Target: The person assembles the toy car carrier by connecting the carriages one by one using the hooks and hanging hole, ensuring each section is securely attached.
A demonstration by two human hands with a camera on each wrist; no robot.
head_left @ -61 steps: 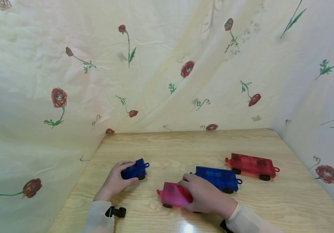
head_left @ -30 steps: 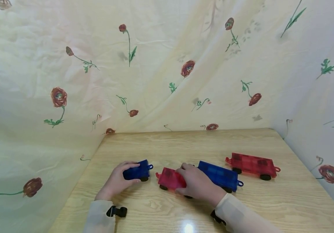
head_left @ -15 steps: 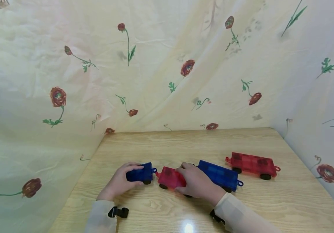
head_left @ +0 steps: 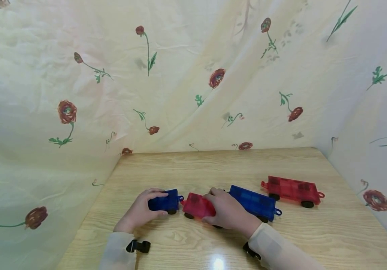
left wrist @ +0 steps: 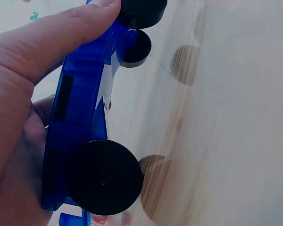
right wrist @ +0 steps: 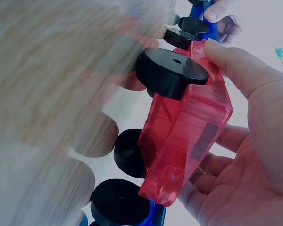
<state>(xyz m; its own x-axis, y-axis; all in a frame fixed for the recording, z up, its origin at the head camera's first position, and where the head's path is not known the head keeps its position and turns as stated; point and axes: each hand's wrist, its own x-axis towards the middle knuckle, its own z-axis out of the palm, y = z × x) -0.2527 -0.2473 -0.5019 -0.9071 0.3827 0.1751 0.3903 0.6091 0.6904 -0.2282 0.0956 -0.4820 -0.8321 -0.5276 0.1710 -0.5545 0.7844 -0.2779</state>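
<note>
My left hand (head_left: 142,210) grips a blue see-through toy wagon (head_left: 168,200) by its sides, thumb nearest me. In the left wrist view, the wagon's black wheels (left wrist: 104,177) and the hook end show. My right hand (head_left: 228,210) holds a red toy wagon (head_left: 194,205), with fingers and thumb on opposite sides. The red wagon's hook (head_left: 182,202) meets the blue wagon's loop (head_left: 181,198); whether they are linked I cannot tell. Behind the right hand stands a longer-looking blue wagon (head_left: 252,200), partly covered by it.
A second red wagon (head_left: 292,190) stands at the right, behind the blue one. All rest on a wood-grain table (head_left: 186,168). Flowered cloth (head_left: 180,82) hangs at the back and both sides. A black strap (head_left: 138,246) is on the left wrist.
My left hand has moved the blue wagon right, up to the red one's hook. My right hand first shifted the red wagon away from me, then stayed still. The other blue wagon turned slightly.
</note>
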